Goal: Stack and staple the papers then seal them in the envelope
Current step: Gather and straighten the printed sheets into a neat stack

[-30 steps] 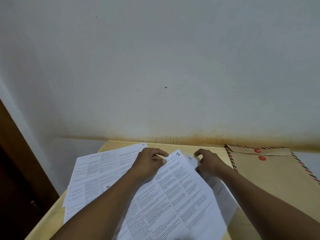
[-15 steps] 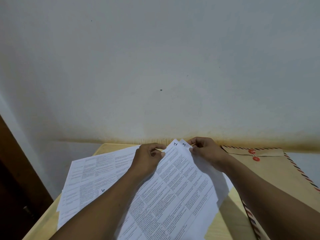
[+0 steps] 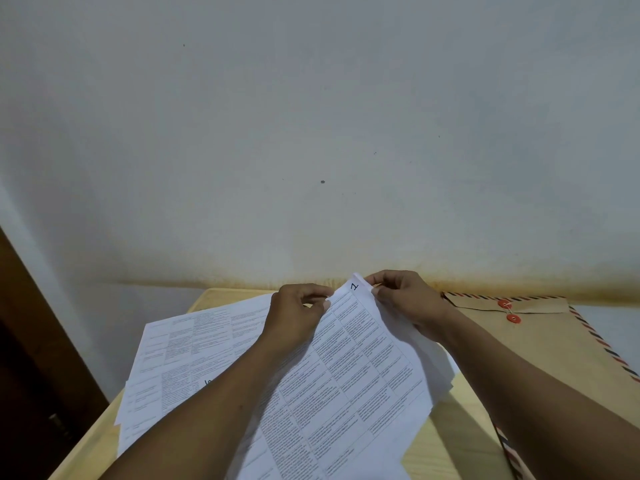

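Since a second ago the corner marked 3 has slid behind page 1 as both hands rose. Now the left hand [image 3: 294, 317] and right hand [image 3: 408, 303] each pinch the far edge of the papers [image 3: 346, 358], which slope down toward the person. Thin, light and floppy, they will likely skew unless held at both edges. Other printed sheets [image 3: 194, 341] lie fanned at the left on the pale wooden counter [image 3: 450, 427]. The stiffer brown envelope [image 3: 540, 341], with a striped border and red button ties, lies at the right.
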